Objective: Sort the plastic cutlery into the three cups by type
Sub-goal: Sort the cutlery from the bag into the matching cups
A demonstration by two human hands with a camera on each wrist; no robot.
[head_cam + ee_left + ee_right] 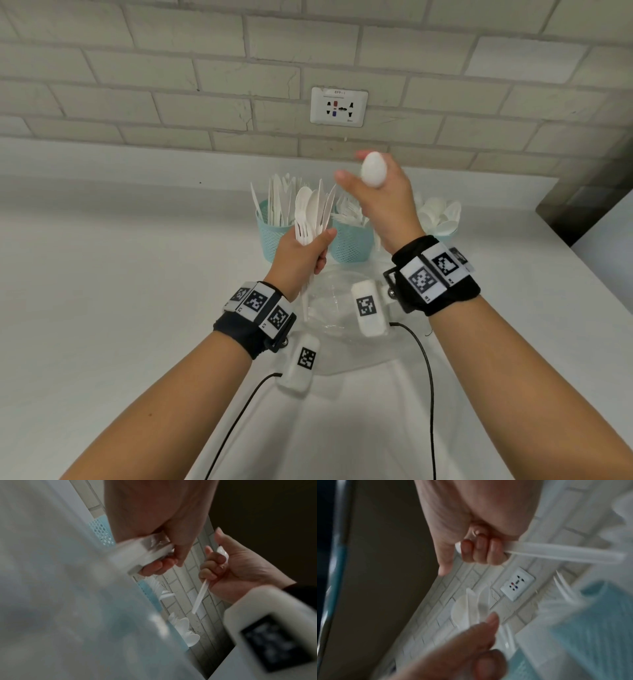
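My left hand grips a mixed bundle of white spoons and knives upright, in front of the left and middle cups. My right hand is raised above the middle cup and holds a single white spoon, bowl up. In the right wrist view its curled fingers wrap the spoon handle. Three teal mesh cups stand at the back: the left cup holds knives, the middle cup holds forks, and the right cup, partly hidden by my wrist, holds spoons.
A clear plastic container lies on the white counter just in front of the cups, under my wrists. A wall socket sits on the brick wall behind. The counter's right edge drops off near a dark corner.
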